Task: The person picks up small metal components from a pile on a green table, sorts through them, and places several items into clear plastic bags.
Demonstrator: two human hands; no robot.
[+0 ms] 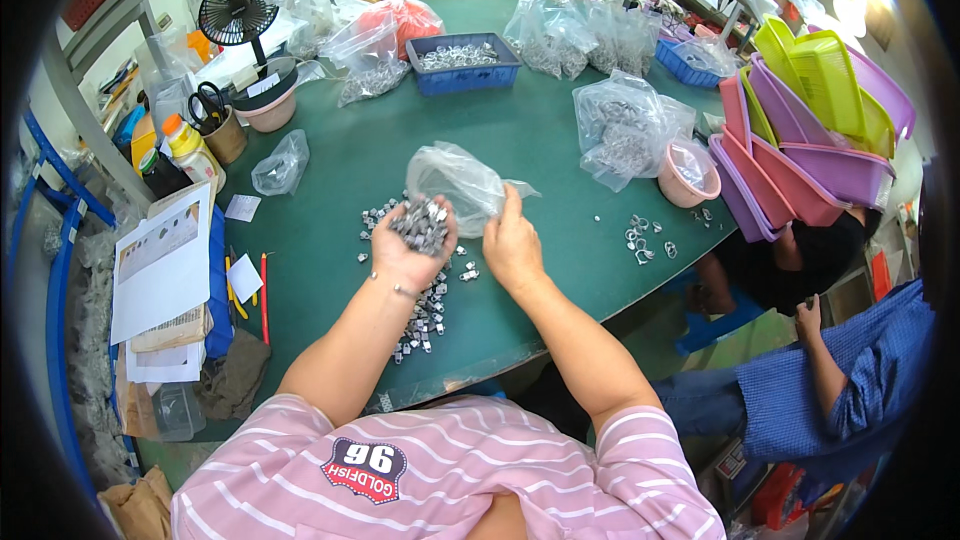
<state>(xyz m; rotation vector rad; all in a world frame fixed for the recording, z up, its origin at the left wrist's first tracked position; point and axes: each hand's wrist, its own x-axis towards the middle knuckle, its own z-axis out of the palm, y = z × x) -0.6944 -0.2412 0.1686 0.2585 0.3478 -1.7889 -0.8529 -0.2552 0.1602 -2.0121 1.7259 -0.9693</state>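
My left hand is cupped around a heap of small silvery metal pieces, palm up above the table. My right hand grips the edge of a clear plastic bag, its fingers closed on the film. The bag's mouth lies close beside the heap in my left palm. More of the same small metal pieces are scattered on the green table, below and behind my left hand. Whether any pieces are inside the bag is hard to make out.
A blue tray of metal parts and several filled plastic bags stand farther back. Pink, purple and green baskets are stacked at right, near a person in blue. Papers, pencils and a fan are at left.
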